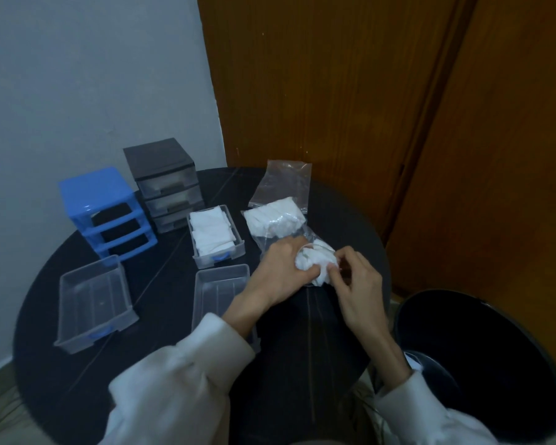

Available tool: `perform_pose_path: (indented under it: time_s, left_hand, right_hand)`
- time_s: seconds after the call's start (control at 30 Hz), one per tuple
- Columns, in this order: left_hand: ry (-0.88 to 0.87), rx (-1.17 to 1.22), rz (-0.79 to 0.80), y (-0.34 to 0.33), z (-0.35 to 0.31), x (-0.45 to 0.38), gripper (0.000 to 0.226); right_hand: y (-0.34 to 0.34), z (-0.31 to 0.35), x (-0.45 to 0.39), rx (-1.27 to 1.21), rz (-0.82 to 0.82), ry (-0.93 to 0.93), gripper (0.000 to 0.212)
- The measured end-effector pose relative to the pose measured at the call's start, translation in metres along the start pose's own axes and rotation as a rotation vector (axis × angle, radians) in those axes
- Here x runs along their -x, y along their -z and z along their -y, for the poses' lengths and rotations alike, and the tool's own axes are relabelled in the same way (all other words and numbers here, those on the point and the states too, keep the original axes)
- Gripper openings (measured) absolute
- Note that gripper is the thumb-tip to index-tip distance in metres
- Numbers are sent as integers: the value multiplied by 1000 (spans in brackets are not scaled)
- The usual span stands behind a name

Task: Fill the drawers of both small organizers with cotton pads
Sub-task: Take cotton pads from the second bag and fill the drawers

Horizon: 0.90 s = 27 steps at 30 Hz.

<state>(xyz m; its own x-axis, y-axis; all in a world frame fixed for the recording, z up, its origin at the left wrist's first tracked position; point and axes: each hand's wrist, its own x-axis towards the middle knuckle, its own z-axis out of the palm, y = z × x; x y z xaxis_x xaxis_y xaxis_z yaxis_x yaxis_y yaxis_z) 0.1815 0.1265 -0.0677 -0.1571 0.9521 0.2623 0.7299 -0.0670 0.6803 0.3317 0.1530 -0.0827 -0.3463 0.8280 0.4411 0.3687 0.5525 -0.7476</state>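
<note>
On the round black table (161, 364) my left hand (283, 271) and my right hand (357, 277) together grip a bunch of white cotton pads (316, 263) at the mouth of a clear plastic bag (283, 242). More pads (275, 220) lie in that bag behind my hands. A blue organizer frame (100, 203) stands at the back left with its slots bare. Beside it stands a black organizer (162, 181) with its drawers in. One clear drawer (215, 234) lies full of pads. Two clear drawers, one at the left (93, 303) and one under my left forearm (219, 290), hold nothing.
A flat clear bag (283, 184) lies at the back of the table near a brown wooden door (334, 91). A black bin (482, 358) stands on the floor to the right of the table. A grey wall (77, 75) rises behind the organizers.
</note>
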Motion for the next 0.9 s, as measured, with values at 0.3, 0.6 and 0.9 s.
perform_pose_path:
  time_s: [0.3, 0.6, 0.9]
  left_hand:
    - [13, 13, 9, 1, 0, 0, 25]
    - [38, -6, 35, 3, -4, 0, 29]
    - [12, -16, 37, 15, -16, 4, 57]
  right_hand:
    - [1, -1, -1, -56, -46, -37, 10]
    - [1, -5, -1, -100, -256, -70, 7]
    - [5, 0, 0, -340, -401, -167, 7]
